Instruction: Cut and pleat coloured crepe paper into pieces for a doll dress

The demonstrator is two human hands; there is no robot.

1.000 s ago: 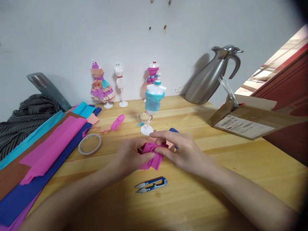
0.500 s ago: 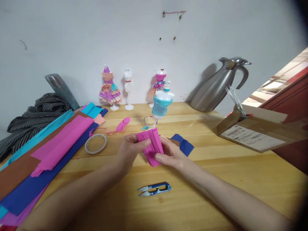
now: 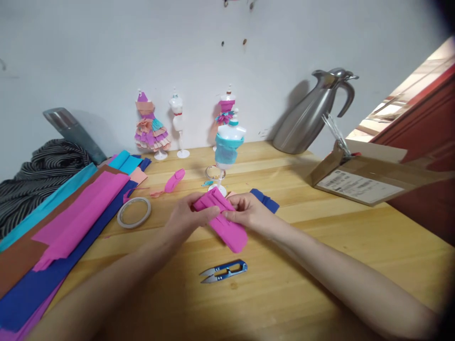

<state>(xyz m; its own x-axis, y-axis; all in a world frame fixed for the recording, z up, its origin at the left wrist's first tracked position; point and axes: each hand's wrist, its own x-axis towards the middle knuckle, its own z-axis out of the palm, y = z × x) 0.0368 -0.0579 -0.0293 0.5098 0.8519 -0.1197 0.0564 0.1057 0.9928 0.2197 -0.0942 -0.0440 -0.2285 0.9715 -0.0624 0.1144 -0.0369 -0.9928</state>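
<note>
A folded piece of pink crepe paper [image 3: 231, 232] is held between both hands above the middle of the table. My left hand [image 3: 188, 213] pinches its left end, thumb on top. On its right edge my right hand [image 3: 247, 210] is closed, thumb and fingers gripping the paper. Just beyond stands a small white mannequin [image 3: 227, 147] with a turquoise paper wrap round its torso. Blue thread snips [image 3: 223, 271] lie on the table nearer to me. Behind my right hand is folded dark blue paper [image 3: 266, 200].
Long coloured paper sheets [image 3: 81, 208] and a tape roll [image 3: 134, 213] lie at left. Small mannequins, one in a ruffled dress [image 3: 151, 125], line the wall. A steel jug [image 3: 305, 118] and a cardboard box [image 3: 359, 175] stand at right. A pink paper strip [image 3: 175, 180] lies mid-table.
The pink paper has opened out longer, its lower end now extending toward the lower right. Both hands still grip it. The whole view has shifted slightly.
</note>
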